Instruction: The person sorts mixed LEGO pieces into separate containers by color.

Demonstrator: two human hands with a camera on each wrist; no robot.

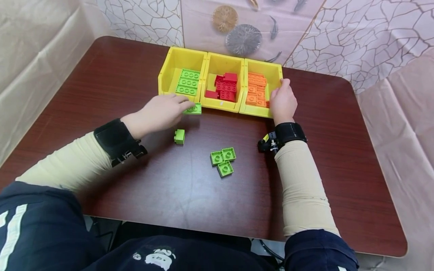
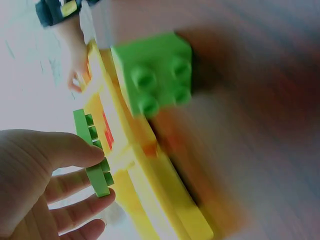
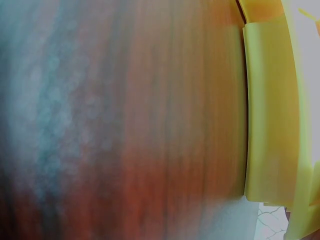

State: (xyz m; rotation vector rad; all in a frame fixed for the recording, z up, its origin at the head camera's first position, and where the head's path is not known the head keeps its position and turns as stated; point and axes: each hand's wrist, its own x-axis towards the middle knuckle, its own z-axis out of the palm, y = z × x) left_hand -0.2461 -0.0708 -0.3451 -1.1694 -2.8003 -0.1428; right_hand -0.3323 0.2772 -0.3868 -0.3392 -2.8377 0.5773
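My left hand point(image 1: 162, 113) pinches a long green building brick point(image 2: 97, 167) between thumb and fingers, just in front of the left yellow bin point(image 1: 166, 71). Its studs face away from the palm in the left wrist view. At the right end of the row, my right hand point(image 1: 284, 101) grips the side wall of the yellow bin with orange bricks point(image 1: 255, 90); part of its fingers is hidden. The right wrist view shows a yellow bin wall point(image 3: 272, 115) but no hand. A small green brick point(image 1: 179, 137) lies on its side near my left hand.
Three small green bricks point(image 1: 225, 169) lie close together on the brown table point(image 1: 169, 195). Inside the left bin are green bricks point(image 1: 188, 82); red bricks point(image 1: 226, 86) fill part of the middle one. A patterned cloth point(image 1: 135, 22) hangs behind the table.
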